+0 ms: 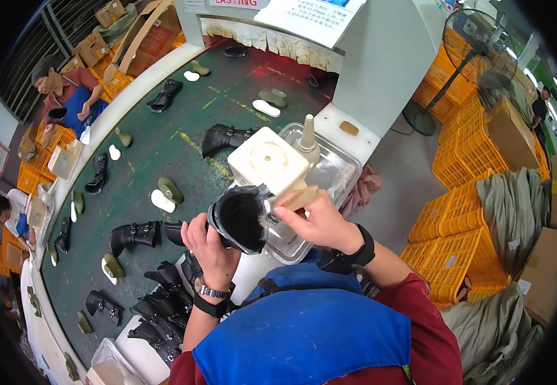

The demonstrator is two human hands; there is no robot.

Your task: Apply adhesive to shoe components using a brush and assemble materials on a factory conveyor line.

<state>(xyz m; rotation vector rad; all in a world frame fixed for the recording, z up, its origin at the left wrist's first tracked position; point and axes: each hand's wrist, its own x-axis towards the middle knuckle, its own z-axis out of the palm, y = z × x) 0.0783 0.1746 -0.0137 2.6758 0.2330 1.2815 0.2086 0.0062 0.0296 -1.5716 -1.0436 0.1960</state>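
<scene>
My left hand (206, 249) grips a black boot upper (238, 219) from its left side, its wide dark opening turned toward me. In my right hand (322, 221) is a brush (303, 197) with a flat tan handle, pinched between thumb and fingers. The brush's working end meets the boot's right rim, where a whitish smear shows; its bristles are hard to make out. Just beyond both hands stands a square white container (267, 157) with a small hole in its top. Beside it a pale squeeze bottle (308, 141) stands upright in a metal tray (350, 168).
The green conveyor (192, 170) carries black boots (134, 236), olive shoe lasts (170, 190) and white insoles (162, 201). Several boots (163, 311) are piled at my left. A grey machine (381, 70) stands ahead, orange crates (458, 256) at right. Two people (73, 90) work across the belt.
</scene>
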